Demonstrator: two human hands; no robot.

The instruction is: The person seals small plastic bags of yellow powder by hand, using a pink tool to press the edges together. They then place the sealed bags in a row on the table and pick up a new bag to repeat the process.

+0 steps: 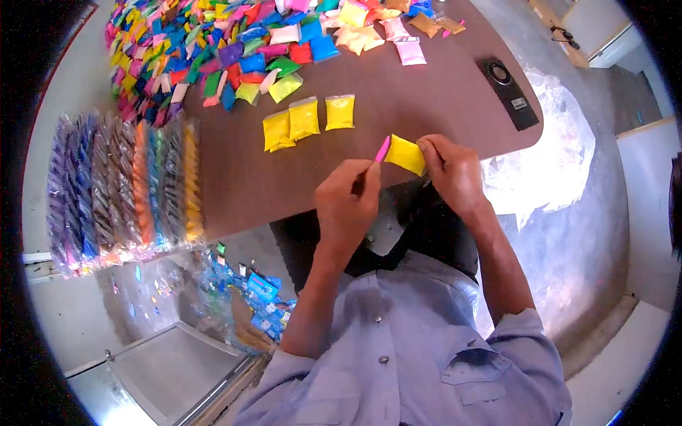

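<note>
A small yellow packet (406, 155) hangs over the table's near edge between my two hands. My right hand (455, 170) is closed, thumb and fingers pinching the packet's right end. My left hand (348, 202) is also closed, its fingertips on a thin pink strip (383, 149) that stands against the packet's left side. I cannot tell whether that strip is a flat tool or another packet seen edge-on. Farther back on the table lie more yellow packets: one alone (339, 112), and another (304, 118) overlapping its neighbour (278, 132).
A large heap of colourful packets (213, 57) covers the far left of the brown table (398, 85). Wrapped bundles in several colours (128, 188) stand at the left edge. Pink packets (409, 51) lie at the back, a black device (508, 92) at right. Clear plastic (554, 156) spreads beyond.
</note>
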